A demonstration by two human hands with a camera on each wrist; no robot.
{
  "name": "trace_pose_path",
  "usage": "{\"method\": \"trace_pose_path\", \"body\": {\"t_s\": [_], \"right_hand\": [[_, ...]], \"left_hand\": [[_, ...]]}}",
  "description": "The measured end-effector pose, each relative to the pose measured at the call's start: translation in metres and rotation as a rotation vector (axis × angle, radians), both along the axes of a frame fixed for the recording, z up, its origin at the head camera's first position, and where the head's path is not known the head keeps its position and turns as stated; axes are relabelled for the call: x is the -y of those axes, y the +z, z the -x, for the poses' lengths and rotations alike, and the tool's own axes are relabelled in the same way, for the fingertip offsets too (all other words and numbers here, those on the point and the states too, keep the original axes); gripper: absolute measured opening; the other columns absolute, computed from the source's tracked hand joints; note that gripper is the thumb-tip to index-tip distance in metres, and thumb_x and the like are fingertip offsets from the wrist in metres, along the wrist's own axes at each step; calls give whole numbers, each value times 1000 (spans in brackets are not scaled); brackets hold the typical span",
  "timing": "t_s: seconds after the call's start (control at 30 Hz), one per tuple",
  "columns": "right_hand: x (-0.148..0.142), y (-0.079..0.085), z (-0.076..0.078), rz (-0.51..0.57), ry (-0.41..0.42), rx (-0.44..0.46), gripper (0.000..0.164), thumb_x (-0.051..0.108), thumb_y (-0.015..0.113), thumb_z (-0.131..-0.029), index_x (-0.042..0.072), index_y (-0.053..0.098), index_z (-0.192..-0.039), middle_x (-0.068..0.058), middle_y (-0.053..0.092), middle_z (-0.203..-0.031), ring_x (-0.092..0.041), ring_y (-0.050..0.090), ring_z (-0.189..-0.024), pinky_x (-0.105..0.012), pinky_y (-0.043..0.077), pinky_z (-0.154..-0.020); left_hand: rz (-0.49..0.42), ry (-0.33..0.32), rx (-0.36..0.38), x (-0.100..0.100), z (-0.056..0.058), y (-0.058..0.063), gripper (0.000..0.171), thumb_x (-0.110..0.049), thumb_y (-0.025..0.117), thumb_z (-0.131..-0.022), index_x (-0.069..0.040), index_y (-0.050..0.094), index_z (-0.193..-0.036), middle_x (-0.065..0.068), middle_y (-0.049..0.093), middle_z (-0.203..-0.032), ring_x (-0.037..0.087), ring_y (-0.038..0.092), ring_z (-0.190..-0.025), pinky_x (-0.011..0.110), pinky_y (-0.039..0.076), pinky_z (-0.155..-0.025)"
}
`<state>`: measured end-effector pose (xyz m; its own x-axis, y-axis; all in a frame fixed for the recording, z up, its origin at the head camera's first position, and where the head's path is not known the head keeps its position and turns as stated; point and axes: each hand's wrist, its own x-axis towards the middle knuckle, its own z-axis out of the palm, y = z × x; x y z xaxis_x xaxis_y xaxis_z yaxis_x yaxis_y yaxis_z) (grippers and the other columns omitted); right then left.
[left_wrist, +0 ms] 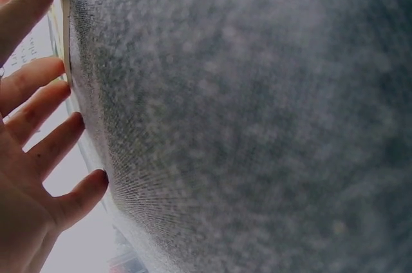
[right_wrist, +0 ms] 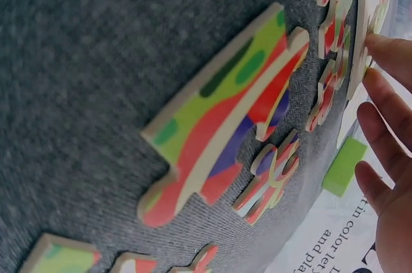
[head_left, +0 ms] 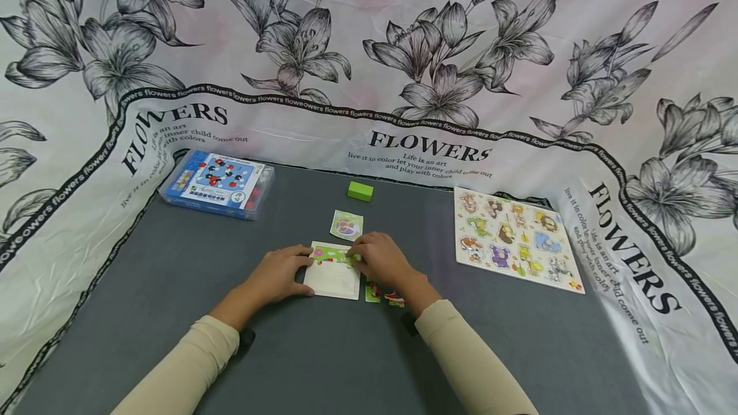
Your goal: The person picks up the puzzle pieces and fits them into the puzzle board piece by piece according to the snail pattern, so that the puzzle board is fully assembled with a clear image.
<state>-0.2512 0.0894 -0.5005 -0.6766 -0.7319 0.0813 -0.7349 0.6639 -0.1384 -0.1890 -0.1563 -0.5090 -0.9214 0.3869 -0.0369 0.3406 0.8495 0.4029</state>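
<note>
A pale wooden puzzle tray (head_left: 331,282) lies on the dark table between the hands, a strip of green jigsaw pieces (head_left: 327,253) along its far side. My left hand (head_left: 279,274) rests at the tray's left edge, index finger and thumb spread along it; the left wrist view shows its other fingers spread too. Over the tray's far right corner, my right hand (head_left: 383,260) pinches a green puzzle piece (head_left: 353,259), mostly covered by the fingers. Partly under the right wrist lie loose jigsaw pieces (head_left: 373,292); a large red, green and purple piece (right_wrist: 225,112) is close in the right wrist view.
Beyond the tray lies a small square picture card (head_left: 347,226), with a green block (head_left: 360,191) behind it. A clear-and-blue plastic box (head_left: 216,184) sits at the back left. To the right is an animal puzzle board (head_left: 507,252). Flower-printed cloth (head_left: 311,139) borders the table.
</note>
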Motion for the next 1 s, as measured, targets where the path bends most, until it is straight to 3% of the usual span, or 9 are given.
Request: {"method": "trace_pose_path", "body": {"t_s": [0.3, 0.6, 1.0], "right_hand": [[1, 3, -2, -36, 23, -11, 21, 22, 70, -90, 18, 74, -110, -2, 67, -114, -22, 59, -110, -45, 41, -105], [3, 0, -2, -50, 28, -80, 20, 23, 71, -89, 19, 75, -109, 0, 67, -110, -20, 59, -108, -42, 44, -102], [-12, 5, 1, 31, -26, 11, 23, 22, 70, -91, 14, 73, -113, -1, 70, -109, -23, 61, -107, -45, 46, -99]], "left_hand": [[-5, -5, -8, 1, 0, -3, 63, -42, 82, -74, -6, 67, -124, 10, 53, -141, 33, 49, -130, 61, 40, -100], [-3, -11, -18, 2, -1, -1, 64, -41, 82, -75, -5, 66, -125, 10, 53, -140, 34, 47, -131, 62, 39, -99], [-15, -11, -16, 2, -2, 0, 65, -40, 82, -76, -4, 65, -126, 12, 52, -141, 35, 46, -132, 63, 38, -100]]}}
